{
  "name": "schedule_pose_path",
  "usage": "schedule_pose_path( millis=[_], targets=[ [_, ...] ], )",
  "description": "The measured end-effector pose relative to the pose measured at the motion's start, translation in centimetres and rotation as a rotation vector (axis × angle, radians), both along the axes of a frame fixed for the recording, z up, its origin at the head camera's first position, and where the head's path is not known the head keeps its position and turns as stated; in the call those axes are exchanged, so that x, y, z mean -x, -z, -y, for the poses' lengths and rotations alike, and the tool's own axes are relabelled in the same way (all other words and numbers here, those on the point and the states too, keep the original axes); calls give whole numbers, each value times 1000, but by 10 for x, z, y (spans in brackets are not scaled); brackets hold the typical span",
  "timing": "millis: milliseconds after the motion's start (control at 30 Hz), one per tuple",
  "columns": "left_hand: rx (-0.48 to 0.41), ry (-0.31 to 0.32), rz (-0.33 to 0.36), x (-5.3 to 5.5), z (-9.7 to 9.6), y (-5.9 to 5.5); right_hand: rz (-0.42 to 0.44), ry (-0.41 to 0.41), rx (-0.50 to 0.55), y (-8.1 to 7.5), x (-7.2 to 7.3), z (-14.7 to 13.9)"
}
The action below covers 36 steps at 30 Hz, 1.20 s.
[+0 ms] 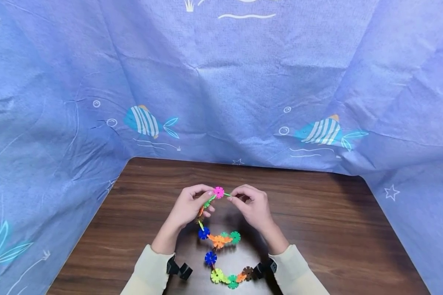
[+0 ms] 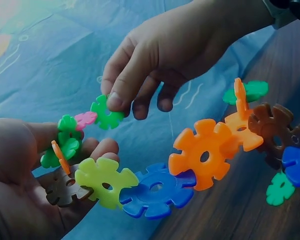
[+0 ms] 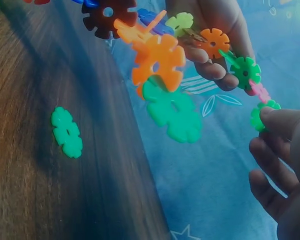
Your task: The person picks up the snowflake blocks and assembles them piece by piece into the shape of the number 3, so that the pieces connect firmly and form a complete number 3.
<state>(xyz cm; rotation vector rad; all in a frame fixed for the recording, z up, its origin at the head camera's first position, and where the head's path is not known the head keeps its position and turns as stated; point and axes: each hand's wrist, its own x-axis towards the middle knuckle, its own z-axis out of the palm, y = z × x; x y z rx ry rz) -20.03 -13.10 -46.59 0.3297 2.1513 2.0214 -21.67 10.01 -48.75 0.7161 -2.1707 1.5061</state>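
Note:
My left hand [image 1: 187,206] holds the upper end of a chain of notched, flower-shaped plastic discs, its thumb beside a pink disc [image 1: 218,192]. A green disc [image 2: 107,112], seen nearly edge-on in the head view, meets the pink one, and my right hand [image 1: 254,205] pinches it between thumb and forefinger. From the left hand the chain runs down past a lime disc [image 2: 106,183], a blue disc [image 2: 157,191] and an orange disc [image 2: 204,154]. In the right wrist view, my left fingers partly curl behind the chain.
The chain's lower part curves toward me over the wooden table [image 1: 317,221], through a second blue disc [image 1: 211,258] to a brown disc [image 1: 247,273] near the right wrist. One loose green disc [image 3: 67,132] lies on the table. Blue fish-patterned cloth [image 1: 221,102] surrounds the table's back and sides.

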Motion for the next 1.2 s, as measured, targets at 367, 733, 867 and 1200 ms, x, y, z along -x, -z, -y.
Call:
schedule_pose_path(
  millis=[367, 733, 867, 1200],
  targets=[
    [5, -7, 8, -2, -4, -2, -200, -63, -51, -3, 0, 0],
    [9, -59, 23, -6, -11, -4, -301, -94, -13, -1, 3, 0],
    [19, -83, 27, -8, -14, -4, -334, -93, -31, 0, 3, -1],
    [23, -91, -12, -6, -16, 0, -396, -107, -21, -1, 3, 3]
  ],
)
